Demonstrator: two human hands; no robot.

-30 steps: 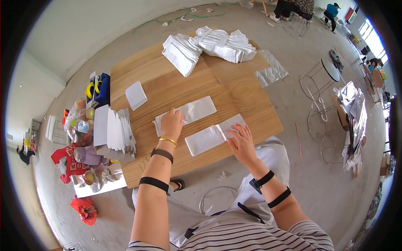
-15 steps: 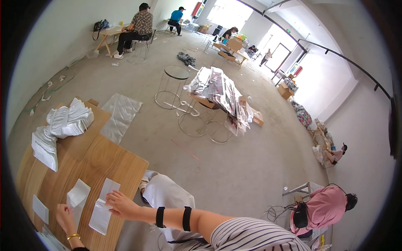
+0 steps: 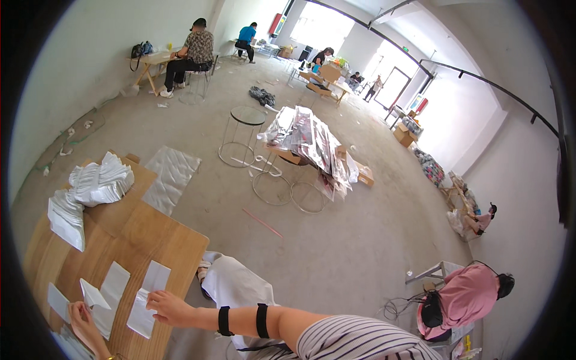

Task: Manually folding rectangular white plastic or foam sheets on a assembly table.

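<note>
On the wooden table, my left hand (image 3: pixel 85 327) pinches a small white folded sheet (image 3: pixel 93 295), which tilts up from the tabletop. Under and beside it lies a longer white sheet (image 3: pixel 114 282). My right hand (image 3: pixel 169 309) rests with bent, slightly parted fingers on the edge of a glossy white sleeve (image 3: pixel 141 313), whose upper part looks duller. Left of my left hand is another white sheet (image 3: pixel 58 300), partly hidden by that hand. A bundled stack of white sleeves (image 3: pixel 102 180) sits on cardboard at the table's far end.
The wooden table (image 3: pixel 162 240) ends at its right edge near my knee. A clear plastic sheet (image 3: pixel 171 177) lies on the floor beyond. Ahead stand a round stool (image 3: pixel 248 116) and a heap of shiny packaging (image 3: pixel 309 141). A person in pink (image 3: pixel 462 300) sits at right.
My left hand has moved down and left, and a small folded sheet now stands raised at its fingers. My right hand has shifted slightly down, its fingers more bent on the sleeve.
</note>
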